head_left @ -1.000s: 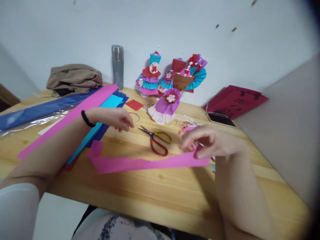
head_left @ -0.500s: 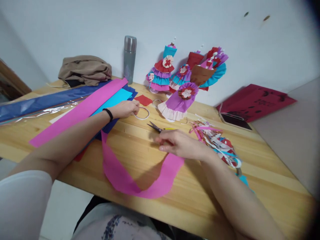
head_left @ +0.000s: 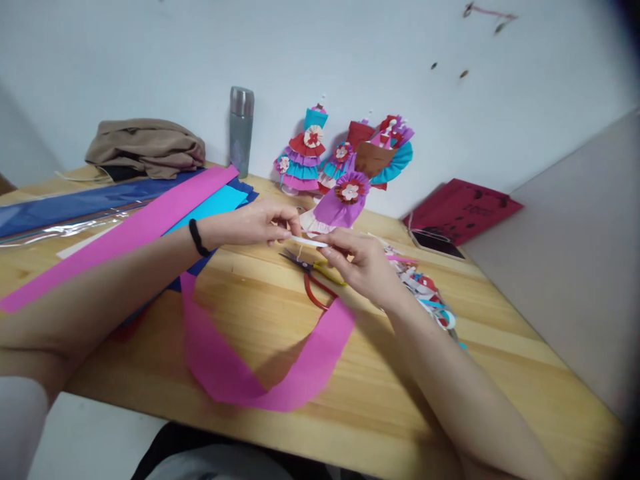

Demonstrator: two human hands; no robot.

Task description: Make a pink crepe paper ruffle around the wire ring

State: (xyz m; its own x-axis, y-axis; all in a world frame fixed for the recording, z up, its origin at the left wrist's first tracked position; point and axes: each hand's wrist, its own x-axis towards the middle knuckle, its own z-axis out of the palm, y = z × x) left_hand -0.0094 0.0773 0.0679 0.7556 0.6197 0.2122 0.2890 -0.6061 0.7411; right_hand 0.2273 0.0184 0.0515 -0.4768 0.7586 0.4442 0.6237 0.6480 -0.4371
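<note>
My left hand (head_left: 273,221) pinches one end of a thin white ring (head_left: 309,242), which looks like a narrow roll of tape turned edge-on. The fingers of my right hand (head_left: 357,260) are closed on its other end, so both hands hold it above the table. Just below them lie scissors (head_left: 313,267) with dark blades, one yellow and one red handle loop. A long pink crepe-paper strip (head_left: 260,393) curves over the table in front of me, its right end by my right wrist. My left forearm passes over a pink sheet (head_left: 120,237) and a turquoise sheet (head_left: 220,208).
Several ruffled paper dresses (head_left: 345,193) on small stands are at the back, beside a grey flask (head_left: 241,133). A brown cloth (head_left: 147,148) lies back left. Paper scraps (head_left: 430,293), a phone (head_left: 437,245) and a red bag (head_left: 463,210) are on the right.
My left hand has lifted the white ring off the table and moved right. My right hand has moved up and taken hold of it too, uncovering the scissors' handles. The view has shifted.
</note>
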